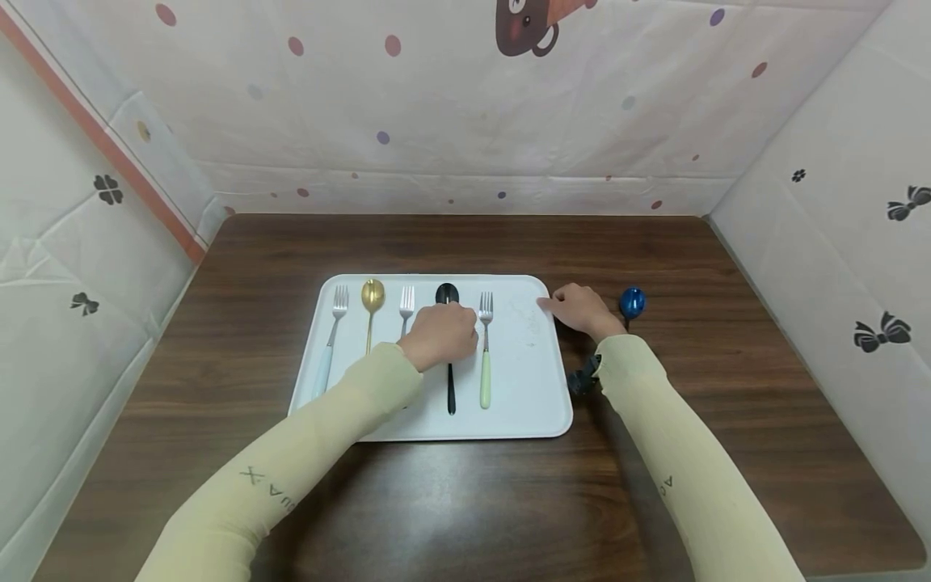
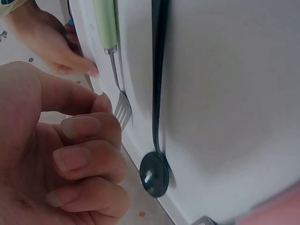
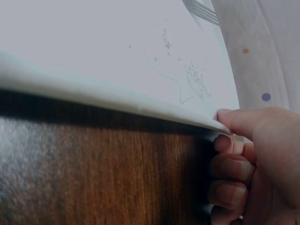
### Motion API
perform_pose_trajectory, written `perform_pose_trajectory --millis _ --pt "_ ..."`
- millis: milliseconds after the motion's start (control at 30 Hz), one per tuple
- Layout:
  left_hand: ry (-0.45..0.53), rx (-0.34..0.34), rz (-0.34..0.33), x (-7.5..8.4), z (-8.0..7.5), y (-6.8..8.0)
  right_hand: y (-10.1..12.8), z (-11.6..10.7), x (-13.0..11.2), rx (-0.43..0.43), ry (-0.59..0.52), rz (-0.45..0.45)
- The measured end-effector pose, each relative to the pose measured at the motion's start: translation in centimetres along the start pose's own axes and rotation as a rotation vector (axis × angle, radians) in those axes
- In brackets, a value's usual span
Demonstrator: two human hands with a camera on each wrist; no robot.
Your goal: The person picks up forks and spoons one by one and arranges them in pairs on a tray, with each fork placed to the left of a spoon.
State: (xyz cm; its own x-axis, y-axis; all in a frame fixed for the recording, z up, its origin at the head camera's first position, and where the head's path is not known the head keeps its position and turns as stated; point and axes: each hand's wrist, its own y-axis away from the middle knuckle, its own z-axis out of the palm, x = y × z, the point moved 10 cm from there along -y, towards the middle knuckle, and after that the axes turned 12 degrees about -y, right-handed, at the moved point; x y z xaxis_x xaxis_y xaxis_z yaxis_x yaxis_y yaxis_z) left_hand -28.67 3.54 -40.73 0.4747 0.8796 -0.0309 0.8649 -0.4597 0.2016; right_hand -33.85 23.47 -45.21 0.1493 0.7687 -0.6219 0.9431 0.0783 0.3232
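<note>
My left hand [image 1: 441, 333] hovers over the white tray [image 1: 524, 356], fingers curled, thumb near the index fingertip, nothing visible between them. Under it on the tray lies a black spoon [image 2: 157, 93], apart from the fingers. To the right is a green-handled fork [image 1: 485, 356]. Left of the hand are a fork [image 1: 406, 303] partly hidden by the arm, a gold spoon [image 1: 372, 297] and a light-blue-handled fork [image 1: 334, 327]. My right hand [image 1: 579, 310] pinches the tray's far right rim, thumb on top and curled fingers below, as the right wrist view shows.
A blue spoon [image 1: 632, 302] is on the brown wooden table [image 1: 465, 501] beyond my right wrist, its handle mostly hidden. Patterned cloth walls [image 1: 465, 121] border the table at the back and sides. A blurred pink shape [image 2: 276, 211] shows in the left wrist view.
</note>
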Motion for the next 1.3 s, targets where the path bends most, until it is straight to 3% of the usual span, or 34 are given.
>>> perform_pose_trajectory --millis 400,1300 --pt "0.044 0.018 -0.06 -3.2 0.5 1.0 -0.1 0.0 0.2 0.0 -0.005 0.02" --pt "0.063 0.035 -0.229 -13.6 1.1 5.5 -0.2 0.1 0.3 0.015 -0.001 0.013"
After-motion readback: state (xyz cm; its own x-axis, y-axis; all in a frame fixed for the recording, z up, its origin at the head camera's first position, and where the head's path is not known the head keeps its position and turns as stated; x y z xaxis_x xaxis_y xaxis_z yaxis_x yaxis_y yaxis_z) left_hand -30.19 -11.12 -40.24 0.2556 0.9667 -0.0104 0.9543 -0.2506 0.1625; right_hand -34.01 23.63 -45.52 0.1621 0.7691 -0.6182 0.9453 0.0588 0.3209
